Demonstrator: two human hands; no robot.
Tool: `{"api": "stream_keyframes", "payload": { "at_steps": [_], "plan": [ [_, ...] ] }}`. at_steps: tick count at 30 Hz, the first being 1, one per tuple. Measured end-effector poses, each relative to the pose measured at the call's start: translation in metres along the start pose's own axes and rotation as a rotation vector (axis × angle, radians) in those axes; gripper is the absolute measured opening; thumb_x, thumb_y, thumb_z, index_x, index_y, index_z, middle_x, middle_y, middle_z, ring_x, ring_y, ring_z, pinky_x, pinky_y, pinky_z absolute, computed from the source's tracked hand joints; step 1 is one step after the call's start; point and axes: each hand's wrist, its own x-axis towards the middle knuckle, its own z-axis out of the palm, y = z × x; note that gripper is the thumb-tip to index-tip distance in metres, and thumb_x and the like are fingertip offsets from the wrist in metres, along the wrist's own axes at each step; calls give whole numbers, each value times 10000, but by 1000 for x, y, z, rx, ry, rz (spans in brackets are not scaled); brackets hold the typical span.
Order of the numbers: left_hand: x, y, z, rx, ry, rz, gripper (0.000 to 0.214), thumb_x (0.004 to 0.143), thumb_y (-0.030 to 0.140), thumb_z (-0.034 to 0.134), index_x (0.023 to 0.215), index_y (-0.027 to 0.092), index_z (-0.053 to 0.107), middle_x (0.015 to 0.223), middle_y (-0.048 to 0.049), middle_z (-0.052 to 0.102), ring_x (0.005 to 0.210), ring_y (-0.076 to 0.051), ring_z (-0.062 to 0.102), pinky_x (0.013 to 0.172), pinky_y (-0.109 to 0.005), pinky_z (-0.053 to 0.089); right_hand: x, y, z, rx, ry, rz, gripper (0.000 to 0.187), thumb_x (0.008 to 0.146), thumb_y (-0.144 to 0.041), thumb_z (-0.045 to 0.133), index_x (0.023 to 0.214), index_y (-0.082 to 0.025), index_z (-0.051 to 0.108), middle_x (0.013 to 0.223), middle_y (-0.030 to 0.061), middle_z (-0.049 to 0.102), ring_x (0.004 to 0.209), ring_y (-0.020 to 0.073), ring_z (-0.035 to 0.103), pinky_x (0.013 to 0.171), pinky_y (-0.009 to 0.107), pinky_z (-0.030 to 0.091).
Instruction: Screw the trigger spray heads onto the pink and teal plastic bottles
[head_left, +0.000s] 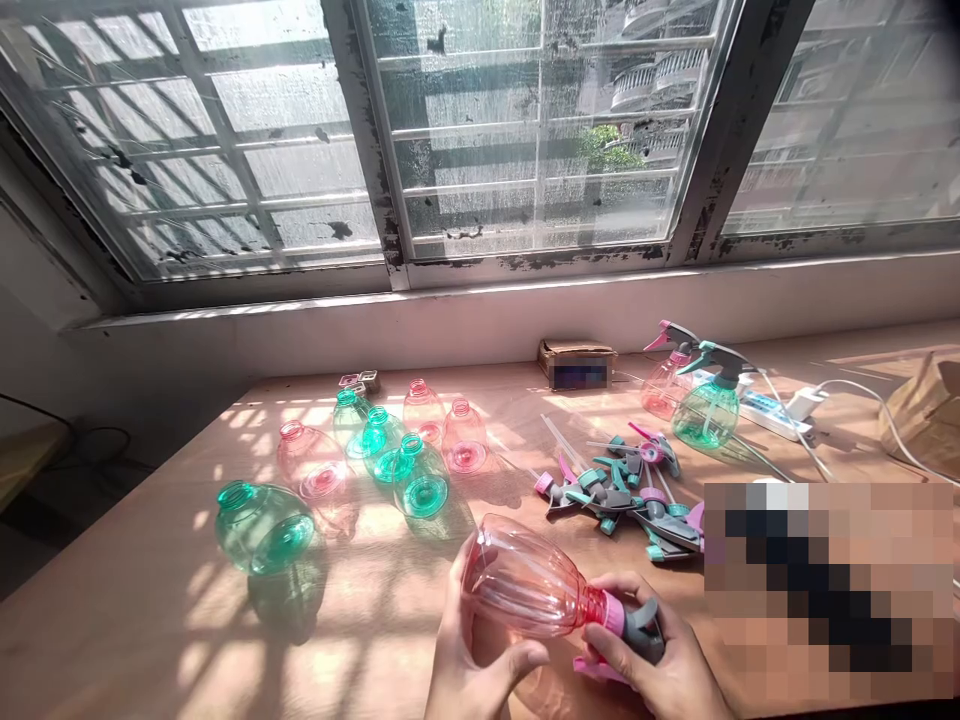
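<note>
A clear pink spray bottle [529, 580] lies tilted sideways between my hands, low in the head view. My left hand [472, 650] is wrapped round its wide base end, thumb below. At the neck, my right hand [652, 650] grips the pink collar and grey body of the trigger sprayer [634, 625], which sits on the bottle's mouth. How tightly the collar is seated I cannot tell. Beyond my right hand lies a heap of loose trigger sprayers [615, 490], grey with pink or teal parts. Several open bottles stand to the left, among them a green bottle [264, 530] and a pink bottle [465, 437].
Two bottles with sprayers fitted, one pink [664, 385] and one green [705, 410], stand at the back right beside a white power strip [776, 412] with cables. A small cardboard box [577, 355] is by the wall. A brown paper bag [926, 405] stands far right.
</note>
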Motion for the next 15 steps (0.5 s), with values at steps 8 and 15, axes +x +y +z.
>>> {"api": "stream_keyframes", "payload": {
  "at_steps": [8, 15],
  "plan": [
    [-3, 16, 10, -152, -8, -134, 1051, 607, 432, 1083, 1548, 294, 637, 1601, -159, 664, 1573, -482, 502, 1283, -561, 464, 0, -5, -1, -29, -57, 12, 489, 656, -553, 1064, 930, -235, 813, 758, -18, 784, 635, 230, 773, 619, 428, 755],
    [-2, 6, 1, -100, -9, -68, 1067, 598, 491, 1077, 1544, 279, 632, 1643, -150, 629, 1628, -464, 428, 1339, -553, 389, 0, -5, 1, -41, -70, 12, 499, 646, -565, 1066, 909, -228, 809, 719, -31, 761, 632, 206, 750, 614, 380, 736]
  ]
}}
